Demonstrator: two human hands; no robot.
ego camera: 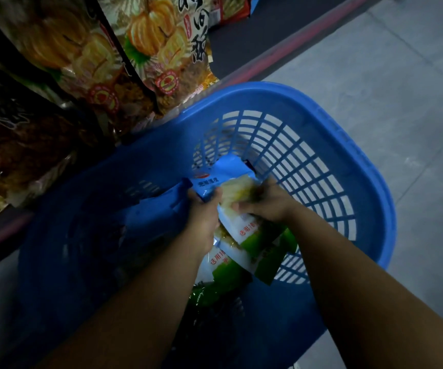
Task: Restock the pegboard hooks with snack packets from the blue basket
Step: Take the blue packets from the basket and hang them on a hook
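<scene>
Both forearms reach down into the blue basket (pixel 335 123). Left grip (pixel 204 211) and right grip (pixel 265 201) clasp one snack packet (pixel 241 209) between them, its long axis running toward the person.

Both hands reach into the blue basket (pixel 348 145) on the grey floor (pixel 401 62): the left hand (pixel 205 211) and right hand (pixel 265 202) grip a blue-and-green snack packet (pixel 231 182) (more packets lie beneath), beside hanging pumpkin-print bags (pixel 145 41).
</scene>
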